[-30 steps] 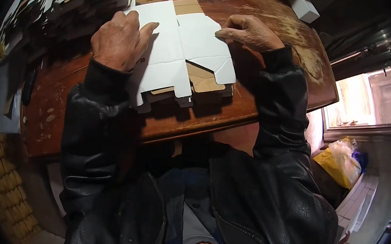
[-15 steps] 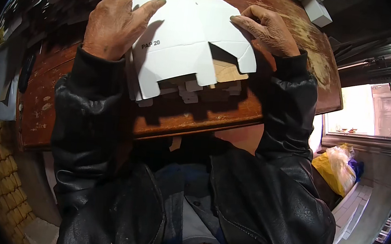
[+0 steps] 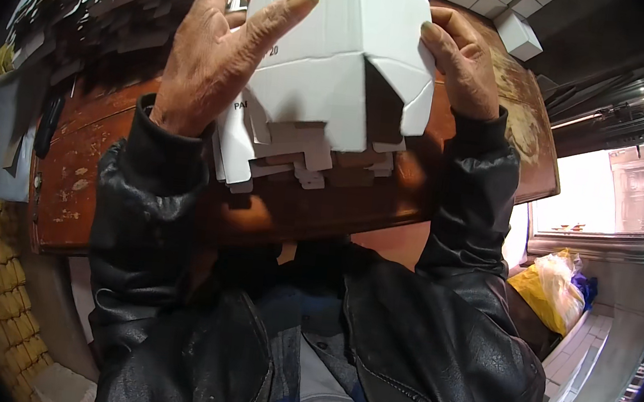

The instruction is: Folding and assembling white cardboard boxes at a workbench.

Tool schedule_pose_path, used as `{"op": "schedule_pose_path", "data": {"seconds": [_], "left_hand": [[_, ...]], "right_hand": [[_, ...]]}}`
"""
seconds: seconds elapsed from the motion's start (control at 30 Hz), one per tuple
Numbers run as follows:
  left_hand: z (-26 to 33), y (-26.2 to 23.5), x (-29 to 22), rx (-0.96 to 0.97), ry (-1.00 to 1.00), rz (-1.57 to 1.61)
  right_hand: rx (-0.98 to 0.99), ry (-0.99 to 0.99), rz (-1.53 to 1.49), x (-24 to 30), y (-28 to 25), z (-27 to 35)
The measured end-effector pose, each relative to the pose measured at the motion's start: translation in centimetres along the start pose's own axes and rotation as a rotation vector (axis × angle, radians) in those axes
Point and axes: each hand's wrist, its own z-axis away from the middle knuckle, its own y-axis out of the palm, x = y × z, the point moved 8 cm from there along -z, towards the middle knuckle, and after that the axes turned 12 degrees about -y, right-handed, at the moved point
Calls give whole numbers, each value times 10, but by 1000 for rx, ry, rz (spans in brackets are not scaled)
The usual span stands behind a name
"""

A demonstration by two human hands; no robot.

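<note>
Between my hands stands a white cardboard box blank (image 3: pixel 311 82), bent along its creases, with flaps and cut-outs along its near edge. My left hand (image 3: pixel 215 60) grips its left side, thumb stretched over the top panel and fingers partly hidden behind it. At the right panel, my right hand (image 3: pixel 462 63) pinches the edge between thumb and bent fingers. Beneath the blank lies a stack of flat box blanks (image 3: pixel 313 176), with only its notched near edges showing on the wooden table (image 3: pixel 126 196).
A tall pile of flattened cartons (image 3: pixel 106 13) fills the far left. A dark, long-handled object (image 3: pixel 49 125) lies near the table's left edge. Closed white boxes (image 3: pixel 518 35) stand at the far right. Plastic bags (image 3: pixel 556 284) sit beyond the table's right side.
The blank has come up off the stack, and its right panel now bends more sharply at the crease. Both hands rose with it, the left one shifting to the right.
</note>
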Motion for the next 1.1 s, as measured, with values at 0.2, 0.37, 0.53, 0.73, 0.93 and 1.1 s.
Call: {"op": "schedule_pose_path", "data": {"seconds": [0.2,0.37,0.53,0.73,0.93,1.1], "left_hand": [[2,9,-4,141,-13,237],[12,17,-16,198,-30,338],[9,15,-11,262,-90,431],[12,7,-28,340,12,656],[10,1,-10,432,24,804],[13,23,-31,521,74,915]], "right_hand": [[-90,-255,-101,34,19,1],[-4,-364,-50,49,39,-2],[62,-350,128,58,47,-9],[-69,-577,-100,69,36,-10],[-16,-700,128,87,21,-10],[10,-770,139,109,14,0]]}}
